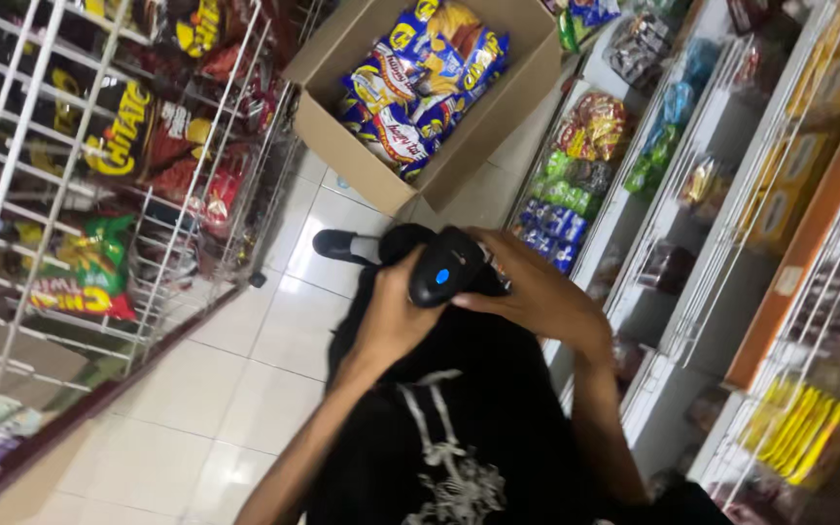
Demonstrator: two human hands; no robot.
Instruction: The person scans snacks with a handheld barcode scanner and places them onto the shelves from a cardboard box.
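Both of my hands meet on a black handheld scanner with a small blue light on top. My left hand grips its body from the left side. Fingers of my right hand curl around its right side. The scanner hovers in front of my black shirt with a white print, above the tiled floor.
An open cardboard box full of blue and orange snack bags stands on the white tiled floor ahead. White wire racks of snack bags line the left. Shelves with packaged goods line the right. A black shoe shows below the box.
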